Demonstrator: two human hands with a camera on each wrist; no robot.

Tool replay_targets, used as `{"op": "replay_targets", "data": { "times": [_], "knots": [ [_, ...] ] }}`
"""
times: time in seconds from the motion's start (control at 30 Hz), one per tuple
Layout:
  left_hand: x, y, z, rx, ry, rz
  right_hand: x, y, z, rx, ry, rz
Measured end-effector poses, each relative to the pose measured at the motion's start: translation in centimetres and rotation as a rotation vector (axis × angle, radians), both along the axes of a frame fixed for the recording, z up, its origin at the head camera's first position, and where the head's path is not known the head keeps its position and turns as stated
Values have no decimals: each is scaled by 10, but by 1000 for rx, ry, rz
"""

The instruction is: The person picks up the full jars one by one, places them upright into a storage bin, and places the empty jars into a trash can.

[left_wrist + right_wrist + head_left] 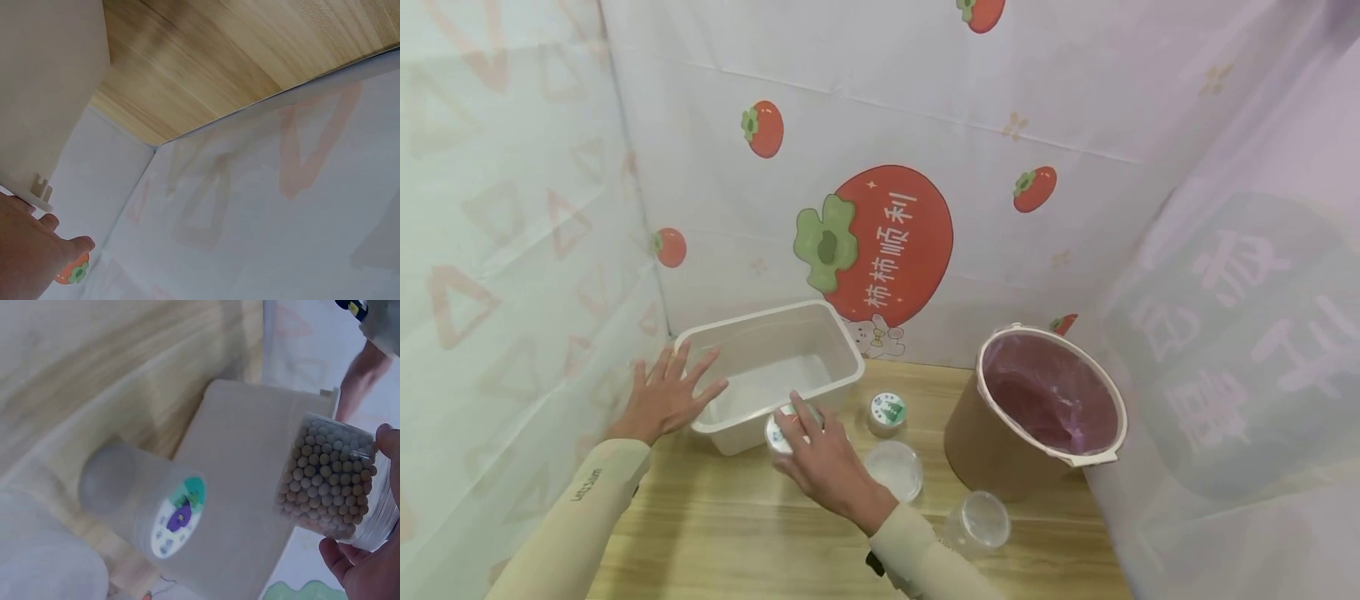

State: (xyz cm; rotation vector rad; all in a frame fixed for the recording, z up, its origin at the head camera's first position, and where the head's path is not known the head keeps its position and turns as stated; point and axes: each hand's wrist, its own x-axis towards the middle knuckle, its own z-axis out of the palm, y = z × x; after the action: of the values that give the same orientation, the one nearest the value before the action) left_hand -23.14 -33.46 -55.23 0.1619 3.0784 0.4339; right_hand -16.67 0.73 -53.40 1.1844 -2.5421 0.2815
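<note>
Clear plastic is forming the walls of the jar (pixel 328 478), which is holding tan pellets packed closely together. The right hand (pixel 827 462) is gripping this jar at its upper end: in the right wrist view, fingers are bending in from opposite sides of that end, while the pellet-filled lower part is projecting beyond them. In the head view, the jar's pale printed top (pixel 775 435) is showing partly beneath these fingers. The jar is being held above the surface (pixel 737 542), just beside the near wall of a white tub (pixel 790 377); whether it is touching that wall cannot be told. The left hand (pixel 662 404) is reaching over the tub's left end, its fingers spreading wide and holding nothing. To the tub's right, a jar with a green-patterned top (pixel 887 412) is standing upright. Nearer the viewer, a clear round container (pixel 895 471) is lying partly behind the right wrist, and another clear container (pixel 983 521) is sitting farther right. Beyond these, a brown bucket (pixel 992 454) is carrying a pinkish liner (pixel 1030 383). White cloth (pixel 880 83) printed with persimmons is hanging behind.
</note>
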Motion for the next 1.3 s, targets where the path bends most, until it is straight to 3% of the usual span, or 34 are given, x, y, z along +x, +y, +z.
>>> {"op": "replay_targets", "data": {
  "times": [0.2,0.57,0.8,1.13,1.3],
  "knots": [
    [0,-1,-1,-1,6,1,-17,-1,21,-18,10,-15],
    [0,-3,-4,-4,47,8,-55,-16,51,-7,-110,-78],
    [3,2,-1,3,52,9,-76,-26,51,-19,-73,-42],
    [3,4,0,-1,56,16,-97,-51,48,46,-126,-86],
    [0,2,-4,-10,42,20,-101,-65,45,91,-155,-103]
  ]
}}
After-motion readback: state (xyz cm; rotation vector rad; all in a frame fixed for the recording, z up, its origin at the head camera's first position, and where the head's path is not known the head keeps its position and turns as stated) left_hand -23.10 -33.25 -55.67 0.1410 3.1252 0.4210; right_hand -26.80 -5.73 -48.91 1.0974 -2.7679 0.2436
